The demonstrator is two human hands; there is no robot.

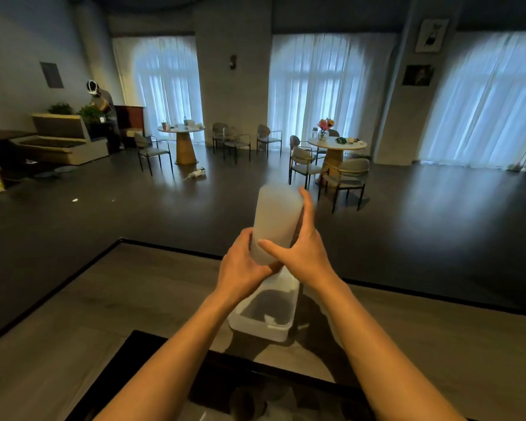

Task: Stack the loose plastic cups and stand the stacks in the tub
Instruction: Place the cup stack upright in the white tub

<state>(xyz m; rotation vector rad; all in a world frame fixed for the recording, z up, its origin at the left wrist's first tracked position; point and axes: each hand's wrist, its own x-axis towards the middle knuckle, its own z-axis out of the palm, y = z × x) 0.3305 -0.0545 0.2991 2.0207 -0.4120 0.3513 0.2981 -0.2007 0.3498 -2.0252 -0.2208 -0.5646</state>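
Hands, left (242, 265) and right (301, 250), both clamped on 1 cup stack (277, 220) above 1 tub (257, 325)

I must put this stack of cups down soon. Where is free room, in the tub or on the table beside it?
The tub looks mostly bare inside, apart from something pale near its front right corner. The table left of the tub is open up to its dark edge; the right side is open too. Above the tub it is crowded: the left hand and right hand hold the cup stack there.
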